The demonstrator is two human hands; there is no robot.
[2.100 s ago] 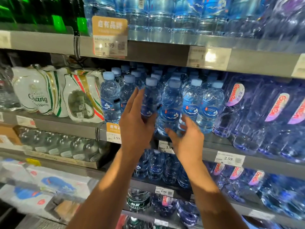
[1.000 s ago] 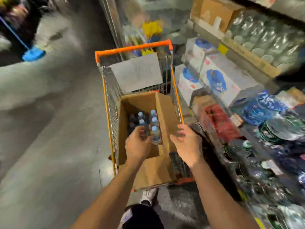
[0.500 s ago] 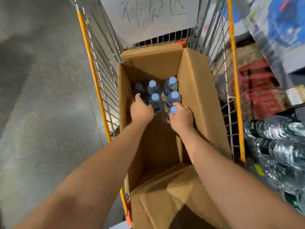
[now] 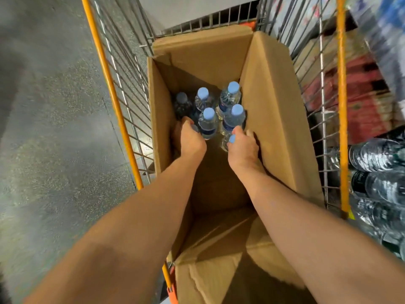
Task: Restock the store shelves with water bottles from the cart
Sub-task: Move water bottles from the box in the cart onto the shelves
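Both hands are down in the cardboard box (image 4: 274,102) in the cart (image 4: 122,62): the left hand (image 4: 189,137) and right hand (image 4: 242,145) each seem curled round a water bottle (image 4: 229,140). A hasty lift could topple the neighbouring bottles (image 4: 231,95).

Room and walls inside the cardboard box (image 4: 271,110)

The near half of the box floor is lying bare in the middle of the frame, so a hand is getting in from above there. Water bottles (image 4: 230,95) are crowding the far end. Tall box flaps are standing on the left and right. The wire cart (image 4: 122,69) sides are closing in just beside the box.
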